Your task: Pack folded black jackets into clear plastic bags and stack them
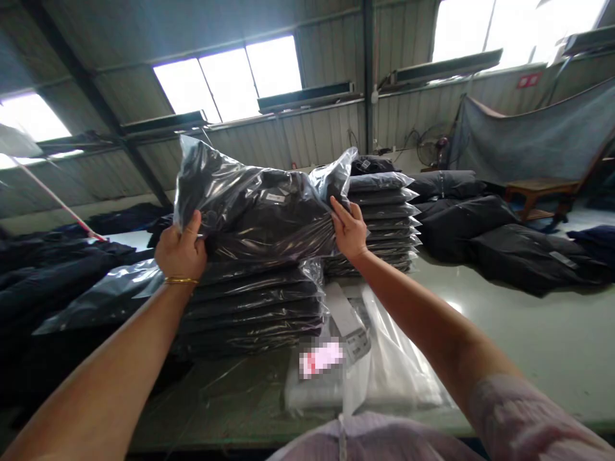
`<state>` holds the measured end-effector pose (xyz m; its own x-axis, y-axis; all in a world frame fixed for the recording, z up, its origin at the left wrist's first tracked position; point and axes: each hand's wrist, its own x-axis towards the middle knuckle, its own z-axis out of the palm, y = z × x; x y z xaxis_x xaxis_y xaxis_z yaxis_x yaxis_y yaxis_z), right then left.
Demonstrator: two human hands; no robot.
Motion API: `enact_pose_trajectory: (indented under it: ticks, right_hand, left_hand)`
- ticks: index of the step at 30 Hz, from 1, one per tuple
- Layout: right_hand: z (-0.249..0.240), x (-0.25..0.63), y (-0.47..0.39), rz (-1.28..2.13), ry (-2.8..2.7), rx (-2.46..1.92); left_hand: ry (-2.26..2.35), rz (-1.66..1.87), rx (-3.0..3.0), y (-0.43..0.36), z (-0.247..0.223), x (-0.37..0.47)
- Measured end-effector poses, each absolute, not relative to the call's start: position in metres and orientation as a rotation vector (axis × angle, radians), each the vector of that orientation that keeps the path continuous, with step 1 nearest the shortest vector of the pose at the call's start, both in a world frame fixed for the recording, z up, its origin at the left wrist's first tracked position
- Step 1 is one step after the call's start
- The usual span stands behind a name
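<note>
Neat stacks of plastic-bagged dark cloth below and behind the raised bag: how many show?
2: the front stack below the raised bag, and the rear stack beyond the right hand. Others may be hidden.

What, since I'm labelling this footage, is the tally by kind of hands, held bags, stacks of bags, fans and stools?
Left hand, right hand: 2
Held bag: 1
Front stack, rear stack: 2
Fan: 1
Stool: 1
Total: 7

Ribbed walls (327, 133) and stacked bagged goods (250, 314) show a workshop.
</note>
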<state>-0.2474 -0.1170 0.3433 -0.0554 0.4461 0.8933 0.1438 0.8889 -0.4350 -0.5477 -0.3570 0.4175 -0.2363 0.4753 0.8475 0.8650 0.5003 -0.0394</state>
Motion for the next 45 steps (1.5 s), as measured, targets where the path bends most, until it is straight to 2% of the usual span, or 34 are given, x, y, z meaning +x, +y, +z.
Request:
enact_pose_trajectory:
  ticks: [4,6,10,14,20,24,29,36,40,45]
  right_hand:
    - [0.361,-0.307,-0.105,0.488,-1.872,-0.479]
    - [0.353,-0.32,-0.098,0.578,-2.044,-0.551]
    - [0.324,-0.326,-0.093,0.668,-2.317,-0.56]
    - [0.308,-0.332,-0.095,0.625,-2.356,-0.46]
    - [0.303,-0.338,-0.094,0.572,-2.356,-0.384]
    - [0.298,-0.322,-0.095,0.608,-2.297,-0.32]
    - [0.269,-0.277,-0.087,0.559,-2.306,-0.483]
    - [0.164,-0.168,-0.059,0.604,-2.621,-1.001]
    - [0.106,-0.082,-0.052,0.699,-2.744,-1.249]
    - [0.059,0.033,-0.037,0.792,-2.794,-1.451]
  left_hand:
    - [-2.074,-0.746,-0.81,-0.359,0.422,-0.596]
    - [-2.263,-0.765,-0.776,-0.356,0.407,-0.609]
    - [-2.499,-0.588,-1.051,-0.346,0.362,-0.615]
    - [-2.512,-0.595,-1.022,-0.338,0.335,-0.619]
    - [-2.537,-0.653,-0.997,-0.331,0.338,-0.618]
    - [-2.315,-0.791,-1.068,-0.325,0.333,-0.586]
    - [-1.957,-0.733,-1.446,-0.306,0.298,-0.512]
    - [-1.727,-0.266,-2.344,-0.269,0.198,-0.379]
    - [-1.867,-0.103,-2.516,-0.239,0.14,-0.309]
    - [-2.116,0.01,-2.528,-0.183,0.09,-0.235]
